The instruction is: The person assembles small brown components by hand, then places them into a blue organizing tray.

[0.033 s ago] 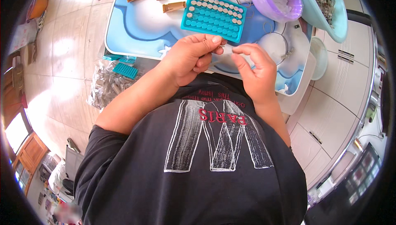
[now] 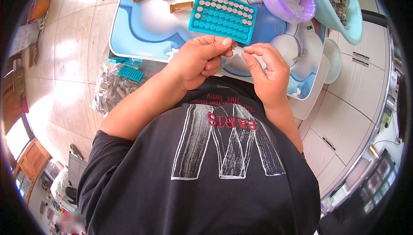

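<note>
My left hand [image 2: 201, 60] is closed in a pinch just below the near edge of a teal rack [image 2: 219, 25]. A tiny pale end shows by its thumb and fingertips, too small to name. To its right, my right hand [image 2: 270, 70] has thumb and forefinger bent close together; whatever lies between them, if anything, is too small to tell. Round white-topped pieces [image 2: 220, 1] fill the rack's far rows, and a few sit at the ends of the middle rows. The other round teal places show no white tops.
Brown plastic clips [image 2: 181, 7] lie on the blue-and-white table [image 2: 142, 39]. A purple bowl [image 2: 267, 2] of white pieces stands right of the rack, beside a pale teal basin [image 2: 353, 24] of tangled stuff. At the left, a clear bag [image 2: 109, 86] and another teal rack [image 2: 130, 73] sit below table height.
My right hand has shifted very slightly, its thumb and forefinger a little to the right. My left hand and the rack look unchanged.
</note>
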